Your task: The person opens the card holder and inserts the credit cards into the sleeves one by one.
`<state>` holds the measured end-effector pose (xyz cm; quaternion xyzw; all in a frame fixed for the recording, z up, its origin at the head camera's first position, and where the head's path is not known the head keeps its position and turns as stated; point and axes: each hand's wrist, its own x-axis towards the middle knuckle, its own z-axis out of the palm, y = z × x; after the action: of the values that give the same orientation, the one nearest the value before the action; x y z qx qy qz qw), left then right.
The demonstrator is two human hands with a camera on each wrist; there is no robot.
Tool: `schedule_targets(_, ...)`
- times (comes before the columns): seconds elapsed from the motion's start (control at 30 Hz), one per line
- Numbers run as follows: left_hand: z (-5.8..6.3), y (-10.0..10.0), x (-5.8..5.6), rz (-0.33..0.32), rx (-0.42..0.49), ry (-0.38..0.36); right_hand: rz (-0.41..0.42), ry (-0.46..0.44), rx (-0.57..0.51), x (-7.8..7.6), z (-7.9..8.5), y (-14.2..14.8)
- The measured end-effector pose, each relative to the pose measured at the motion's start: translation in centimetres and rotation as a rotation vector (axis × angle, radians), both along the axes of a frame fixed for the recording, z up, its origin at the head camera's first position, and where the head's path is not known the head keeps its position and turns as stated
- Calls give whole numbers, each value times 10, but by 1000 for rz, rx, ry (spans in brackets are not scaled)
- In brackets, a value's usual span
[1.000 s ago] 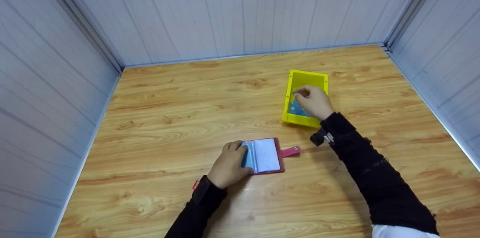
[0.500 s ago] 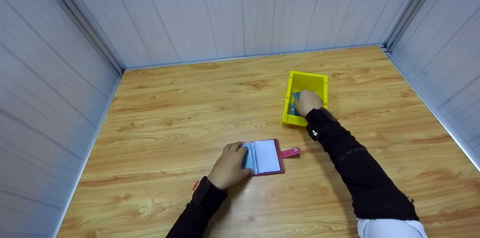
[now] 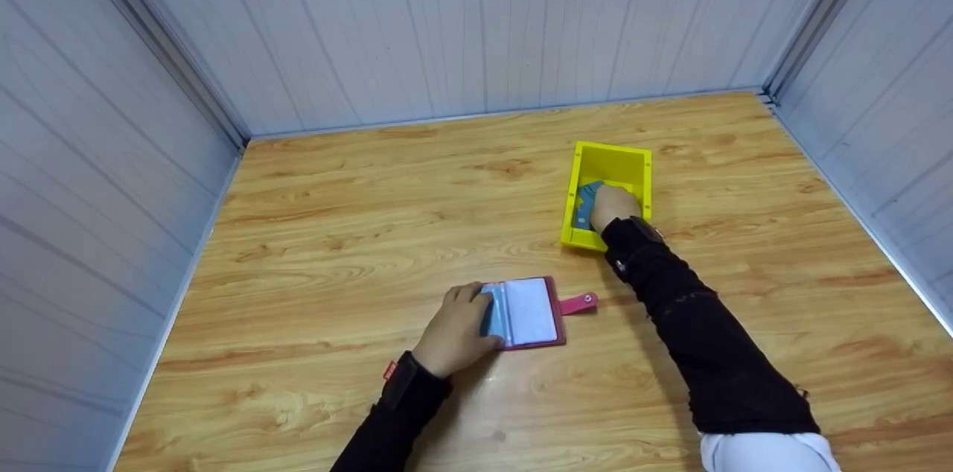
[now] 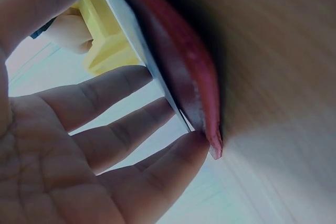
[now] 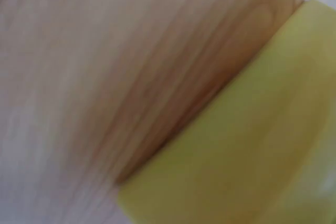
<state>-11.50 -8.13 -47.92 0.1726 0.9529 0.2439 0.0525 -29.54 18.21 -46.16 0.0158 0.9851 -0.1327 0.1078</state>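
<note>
My left hand (image 3: 456,332) has its fingers spread, tips pressing down; my right hand's (image 3: 615,205) fingertips are hidden, so I cannot tell its grip. Wooden table (image 3: 335,234): beneath both hands. Yellow bin (image 3: 612,161): around my right hand. Red holder (image 3: 530,310): open, under my left fingertips. Blue card-like pieces (image 3: 584,213): in the bin, just left of my right hand. Pink strap (image 3: 579,303): right of my left hand, across the holder.

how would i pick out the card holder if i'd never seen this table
On the wood-grain table, find the yellow bin, then go down and left in the head view to the left hand. The card holder lies open there, partly under that hand, its whitish page edged in red. Unlike the bin, it has a pink strap with a round snap.
</note>
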Motion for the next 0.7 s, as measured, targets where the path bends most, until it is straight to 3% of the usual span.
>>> schedule_targets(0.47, 1, -2, 0, -20, 9, 13, -32, 17, 33, 2, 9, -1)
schedule_targets(0.7, 1, -2, 0, -16, 2, 14, -45, 29, -1, 1, 9, -1)
